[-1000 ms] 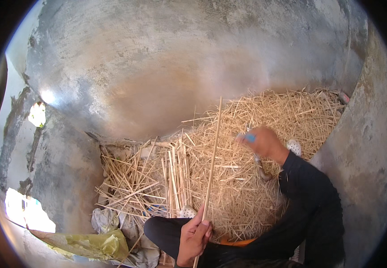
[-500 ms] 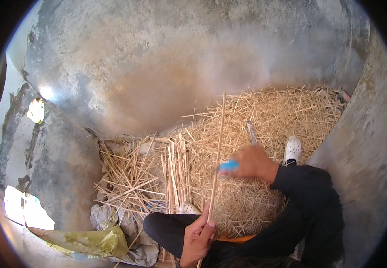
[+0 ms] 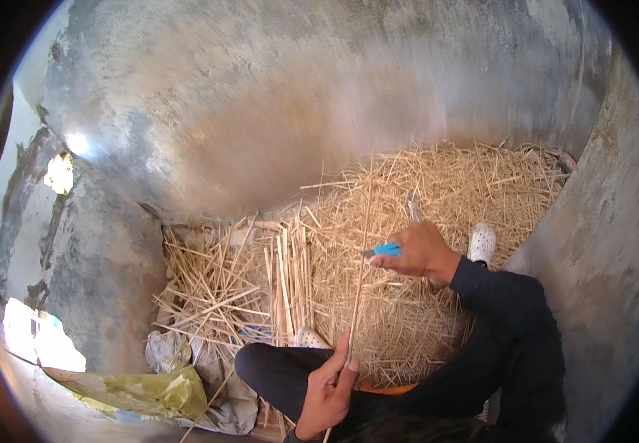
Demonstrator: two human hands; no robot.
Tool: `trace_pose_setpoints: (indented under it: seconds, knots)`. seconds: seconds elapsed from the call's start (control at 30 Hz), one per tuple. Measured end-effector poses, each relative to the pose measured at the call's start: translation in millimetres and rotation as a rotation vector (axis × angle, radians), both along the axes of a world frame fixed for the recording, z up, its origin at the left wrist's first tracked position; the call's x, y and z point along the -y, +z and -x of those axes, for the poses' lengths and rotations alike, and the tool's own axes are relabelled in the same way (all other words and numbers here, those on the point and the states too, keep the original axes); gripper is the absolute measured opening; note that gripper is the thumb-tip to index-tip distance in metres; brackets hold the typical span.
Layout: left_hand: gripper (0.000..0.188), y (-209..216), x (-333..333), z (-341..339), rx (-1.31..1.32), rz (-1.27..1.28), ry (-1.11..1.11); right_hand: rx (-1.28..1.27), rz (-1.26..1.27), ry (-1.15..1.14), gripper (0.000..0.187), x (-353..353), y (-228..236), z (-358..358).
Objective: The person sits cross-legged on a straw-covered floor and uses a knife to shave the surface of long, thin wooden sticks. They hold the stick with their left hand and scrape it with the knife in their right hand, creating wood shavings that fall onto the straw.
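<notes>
My left hand (image 3: 327, 391) is closed around the lower part of a long thin bamboo-like strip (image 3: 358, 303), its thumb lying along it. The strip stands nearly upright in view, leaning slightly right toward its top. Held in my right hand (image 3: 424, 255) is a blue-handled cutter (image 3: 387, 251). Its dark tip is at the strip's middle; I cannot tell whether they touch. A silvery metal piece (image 3: 414, 210) shows just beyond my right knuckles; whether I hold it is unclear.
Thin shavings (image 3: 452, 184) cover the floor ahead and between my legs. Left of them lie a bundle of strips (image 3: 290, 280) and a loose heap of sticks (image 3: 212, 295). A yellowish plastic sheet (image 3: 157, 395) lies lower left. Concrete walls (image 3: 297, 88) enclose the space. White perforated clogs (image 3: 482, 242) are on my feet.
My right hand with the cutter has moved slightly up and right, farther along the strip. The strip has turned a little in my left hand, which stays nearly in place.
</notes>
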State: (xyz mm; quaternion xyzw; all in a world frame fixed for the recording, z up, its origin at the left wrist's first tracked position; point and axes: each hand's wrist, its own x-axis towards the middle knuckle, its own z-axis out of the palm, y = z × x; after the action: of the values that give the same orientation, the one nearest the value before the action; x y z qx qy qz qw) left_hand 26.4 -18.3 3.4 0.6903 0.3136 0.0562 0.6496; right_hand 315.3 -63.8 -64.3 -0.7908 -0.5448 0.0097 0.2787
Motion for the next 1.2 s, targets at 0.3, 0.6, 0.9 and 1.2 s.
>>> trace_pose_setpoints:
  seconds: [0.3, 0.6, 0.9, 1.2]
  knots:
    - [0.050, 2.1, -0.4, 1.4, 0.026, 0.007, -0.019, 0.151, -0.143, 0.025, 0.075, -3.4, 4.2, -3.8]
    - [0.050, 4.3, 18.2, 5.6, 0.037, 0.078, -0.133, -0.003, -0.040, -0.387, 0.079, 4.7, -10.8, -103.4]
    - [0.050, -1.9, 4.1, 12.8, 0.280, 0.586, 0.070, -0.279, -0.106, -0.515, 0.080, 20.9, -0.4, -116.6]
    - [0.053, -3.2, -5.6, -5.9, 0.293, 0.569, 0.118, 0.175, -0.062, 0.094, 0.072, 10.0, 22.9, 30.5]
